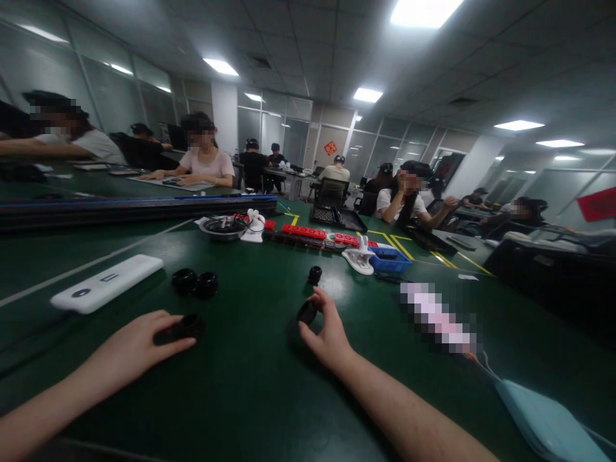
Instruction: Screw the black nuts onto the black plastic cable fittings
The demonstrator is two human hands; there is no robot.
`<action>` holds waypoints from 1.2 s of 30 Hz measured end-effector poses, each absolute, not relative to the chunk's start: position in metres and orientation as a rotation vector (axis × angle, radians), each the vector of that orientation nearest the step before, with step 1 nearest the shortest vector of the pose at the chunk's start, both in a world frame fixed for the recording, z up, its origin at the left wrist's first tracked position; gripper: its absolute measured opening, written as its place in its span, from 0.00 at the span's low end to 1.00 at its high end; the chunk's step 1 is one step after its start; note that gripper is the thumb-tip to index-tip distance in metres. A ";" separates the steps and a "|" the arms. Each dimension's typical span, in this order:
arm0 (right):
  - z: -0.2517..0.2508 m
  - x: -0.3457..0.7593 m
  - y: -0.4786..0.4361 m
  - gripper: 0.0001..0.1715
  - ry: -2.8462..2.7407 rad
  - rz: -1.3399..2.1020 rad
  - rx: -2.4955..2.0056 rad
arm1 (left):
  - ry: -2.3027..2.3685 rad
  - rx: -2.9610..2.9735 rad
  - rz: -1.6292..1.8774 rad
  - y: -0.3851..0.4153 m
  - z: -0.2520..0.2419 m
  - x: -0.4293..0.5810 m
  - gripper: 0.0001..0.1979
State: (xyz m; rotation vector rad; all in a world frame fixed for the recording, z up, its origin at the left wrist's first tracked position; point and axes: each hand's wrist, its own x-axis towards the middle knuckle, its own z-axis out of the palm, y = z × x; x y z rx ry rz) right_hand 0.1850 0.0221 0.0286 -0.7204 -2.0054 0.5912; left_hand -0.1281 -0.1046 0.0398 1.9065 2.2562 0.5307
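My left hand (144,343) lies low over the green table, its thumb and fingers closed on a black ring-shaped part (189,326). Just beyond it, two similar shiny black rings (206,284) sit side by side on the tabletop. Between the curved fingers and thumb of my right hand (332,335) is a black round part (307,312), tilted and partly covered by the fingers. A smaller black piece (315,276) stands a short way past the right fingertips. What kind of parts these are, I cannot make out.
Left lies a white power bank (108,283). Further back are a metal bowl (224,226), red strips (304,231), a white clip-like stand (360,258) and a blue basket (392,262). A light-blue case (553,417) lies right. Several people sit at tables beyond.
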 end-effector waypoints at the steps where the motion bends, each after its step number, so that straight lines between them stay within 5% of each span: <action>1: 0.029 0.185 0.021 0.36 -2.017 0.587 -0.718 | 2.315 1.892 0.551 -0.107 0.041 -0.137 0.20; 17: 0.030 0.188 0.024 0.30 -2.065 0.482 -0.709 | 2.581 1.886 0.439 -0.099 0.054 -0.188 0.27; 20: 0.034 0.189 0.023 0.23 -2.072 0.451 -0.664 | 2.825 2.073 0.733 -0.107 0.080 -0.151 0.29; 23: 0.042 0.191 0.015 0.21 -2.075 0.414 -0.586 | 2.442 2.274 1.215 -0.107 0.095 -0.092 0.24; 30: 0.066 0.194 -0.028 0.29 -2.260 0.260 -0.173 | 1.024 1.843 0.796 -0.066 0.076 -0.002 0.29; 36: 0.075 0.192 -0.034 0.26 -2.421 0.184 -0.197 | 0.701 1.433 0.686 -0.058 0.077 0.005 0.29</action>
